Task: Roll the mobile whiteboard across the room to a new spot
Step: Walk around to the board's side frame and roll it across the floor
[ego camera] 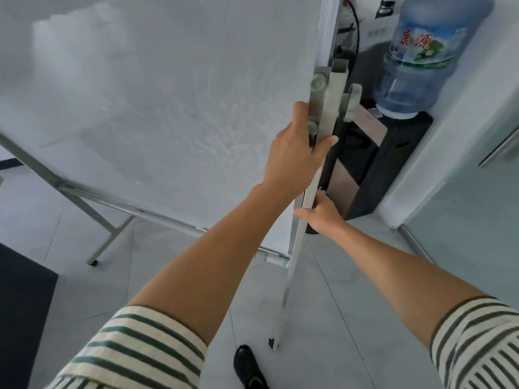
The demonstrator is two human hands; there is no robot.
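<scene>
The large white mobile whiteboard on its grey metal wheeled stand (157, 108) fills the view from nine o'clock round to twelve, its near side post running down the middle of the frame. Both hands grip that pale metal upright post (317, 175). The left hand (295, 153) is wrapped around the post just below the grey clamp knobs (318, 82), thumb lying across the front face and fingers curled behind the board's edge. The right hand (320, 211) closes on the same post lower down, thumb across the front, the fingers hidden behind. Both arms reach out in striped cream-and-green sleeves.

At one o'clock, close behind the post, stands a dark water dispenser topped by a blue plastic water bottle (421, 57). One small black caster (94, 262) of the stand rests on the pale tiled floor (323, 304) at eight o'clock, another at the foot of the near leg, just beside a black shoe (247, 363) at six o'clock.

This looks like the rolling step itself, with the grip set. The next move probably calls for a steady, level push or pull on the post, steering the frame away from the dispenser and keeping the foot out of the near caster's path.
</scene>
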